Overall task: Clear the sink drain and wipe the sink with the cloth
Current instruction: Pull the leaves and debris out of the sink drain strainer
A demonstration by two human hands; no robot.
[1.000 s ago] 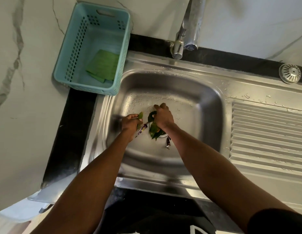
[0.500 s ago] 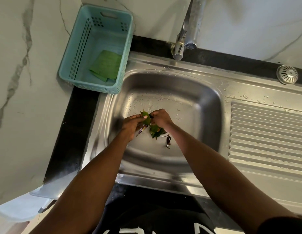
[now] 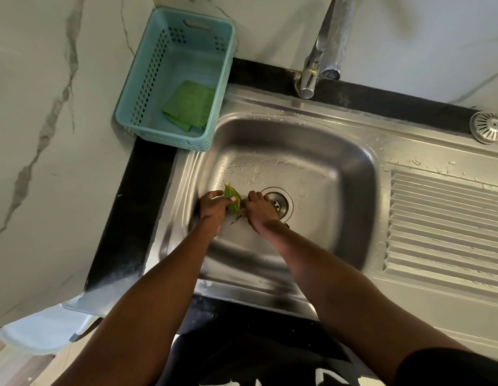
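Note:
Both hands are down in the steel sink (image 3: 353,168). My left hand (image 3: 213,208) grips green leaves (image 3: 232,200) just left of the round drain (image 3: 279,203). My right hand (image 3: 260,210) is closed on dark scraps (image 3: 240,214) between the hands, beside the drain's left rim. The drain opening shows bare metal, with a small dark bit by my right wrist. A folded green cloth (image 3: 190,107) lies in the teal basket (image 3: 136,107) at the sink's far left corner.
The tap (image 3: 324,45) hangs over the sink's back edge. A ribbed draining board (image 3: 448,227) lies to the right, with a round metal strainer (image 3: 488,130) on the black counter behind it. Marble wall stands left and behind.
Both hands have drawn the leaves and scraps leftward off the drain, which now shows uncovered. The view has shifted so the sink sits more to the right.

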